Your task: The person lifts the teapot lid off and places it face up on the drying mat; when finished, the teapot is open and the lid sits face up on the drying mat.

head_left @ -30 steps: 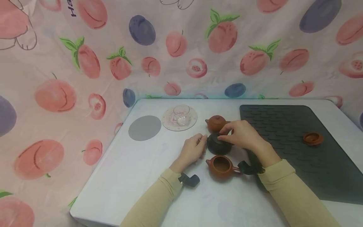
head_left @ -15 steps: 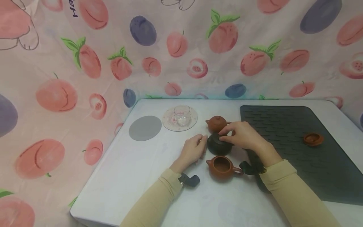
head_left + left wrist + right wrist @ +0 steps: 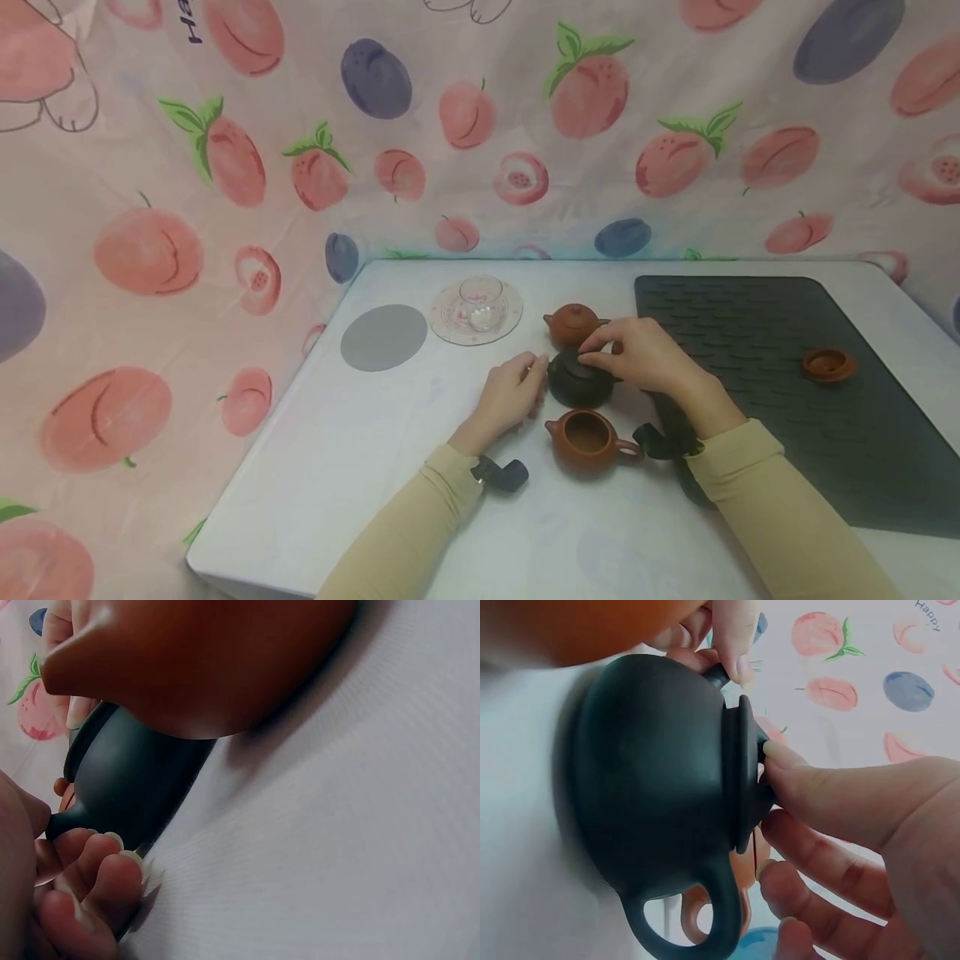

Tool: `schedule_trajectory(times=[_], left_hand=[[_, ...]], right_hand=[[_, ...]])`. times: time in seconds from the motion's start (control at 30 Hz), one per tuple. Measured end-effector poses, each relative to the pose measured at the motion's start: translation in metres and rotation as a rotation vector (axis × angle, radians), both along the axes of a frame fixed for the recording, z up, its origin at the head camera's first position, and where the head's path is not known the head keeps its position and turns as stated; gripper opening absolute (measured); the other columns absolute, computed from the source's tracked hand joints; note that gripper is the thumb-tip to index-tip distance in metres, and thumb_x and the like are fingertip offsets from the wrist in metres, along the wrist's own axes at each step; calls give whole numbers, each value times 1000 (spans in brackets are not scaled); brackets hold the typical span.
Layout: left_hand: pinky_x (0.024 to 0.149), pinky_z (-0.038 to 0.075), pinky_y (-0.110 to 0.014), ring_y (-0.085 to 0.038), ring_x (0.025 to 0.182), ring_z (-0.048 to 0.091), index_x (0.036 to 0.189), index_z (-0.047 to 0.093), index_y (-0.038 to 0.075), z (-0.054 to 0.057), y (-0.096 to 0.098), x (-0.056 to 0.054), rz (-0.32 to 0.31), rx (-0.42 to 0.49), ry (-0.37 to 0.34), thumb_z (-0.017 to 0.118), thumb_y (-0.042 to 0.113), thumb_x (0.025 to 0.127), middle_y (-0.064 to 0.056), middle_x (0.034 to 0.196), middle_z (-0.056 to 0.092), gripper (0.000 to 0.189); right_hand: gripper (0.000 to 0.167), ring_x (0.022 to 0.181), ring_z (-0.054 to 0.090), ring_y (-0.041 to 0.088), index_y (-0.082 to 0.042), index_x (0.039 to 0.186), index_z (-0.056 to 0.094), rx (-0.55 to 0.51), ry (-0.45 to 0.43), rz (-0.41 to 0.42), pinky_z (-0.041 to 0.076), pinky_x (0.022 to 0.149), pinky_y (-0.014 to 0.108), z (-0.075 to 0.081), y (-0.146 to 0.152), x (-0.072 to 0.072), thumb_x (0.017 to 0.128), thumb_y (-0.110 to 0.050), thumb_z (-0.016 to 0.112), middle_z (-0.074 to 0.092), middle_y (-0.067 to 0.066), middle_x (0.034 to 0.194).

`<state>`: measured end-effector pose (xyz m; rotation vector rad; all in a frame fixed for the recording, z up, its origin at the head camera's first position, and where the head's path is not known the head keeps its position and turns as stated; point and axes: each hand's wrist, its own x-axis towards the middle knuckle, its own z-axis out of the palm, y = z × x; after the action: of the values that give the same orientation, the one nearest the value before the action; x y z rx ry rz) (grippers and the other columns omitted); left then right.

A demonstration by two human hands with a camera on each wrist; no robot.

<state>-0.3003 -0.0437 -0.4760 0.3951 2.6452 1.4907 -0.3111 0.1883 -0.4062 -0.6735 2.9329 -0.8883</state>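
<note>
A black teapot (image 3: 581,390) stands upright on the white table between two brown teapots. My left hand (image 3: 512,390) pinches its spout (image 3: 66,822) between thumb and fingers, low by the tabletop. From above, my right hand (image 3: 641,354) pinches the knob of the black lid (image 3: 744,776), which sits at the pot's mouth. Whether the lid is fully seated I cannot tell. Nearest me is a brown teapot (image 3: 581,458) without a lid, its dark inside showing. Behind the black pot, the other brown teapot (image 3: 573,325) has its lid on.
A small brown lid-like piece (image 3: 827,365) lies on the dark ridged mat (image 3: 720,308) at right. At back left, a clear glass cup (image 3: 481,304) stands on a patterned round plate (image 3: 450,329), beside a grey disc (image 3: 384,337). Fruit-print cloth (image 3: 480,183) hangs behind.
The black lid and the right fingertips on its knob have shifted very slightly. My left hand stays at the spout, and the teapots have not moved.
</note>
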Motion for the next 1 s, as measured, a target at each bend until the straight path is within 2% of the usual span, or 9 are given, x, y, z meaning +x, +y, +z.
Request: schedule_trajectory(times=[0.23, 0.7, 1.0], left_hand=[[37, 41, -30, -18, 46, 54, 87, 59, 18, 0, -1, 0, -6, 1, -1, 41, 48, 110, -1, 61, 60, 41], [39, 42, -30, -18, 47, 55, 88, 60, 18, -1, -2, -1, -7, 10, -10, 42, 47, 110, -1, 62, 60, 40], [38, 41, -30, -17, 47, 55, 89, 60, 17, -2, -1, -1, -7, 10, 5, 43, 45, 110, 0, 62, 60, 39]], right_hand=[[13, 60, 56, 15, -19, 104, 80, 3, 15, 1, 49, 53, 34, 2, 0, 0, 93, -27, 79, 71, -2, 92], [15, 80, 57, 21, -19, 105, 80, 11, 36, -41, 49, 61, 35, 9, 3, 3, 93, -28, 79, 70, -1, 95], [16, 86, 56, 21, -17, 106, 79, 7, 69, -18, 48, 68, 38, 12, 5, 6, 95, -27, 78, 70, 0, 99]])
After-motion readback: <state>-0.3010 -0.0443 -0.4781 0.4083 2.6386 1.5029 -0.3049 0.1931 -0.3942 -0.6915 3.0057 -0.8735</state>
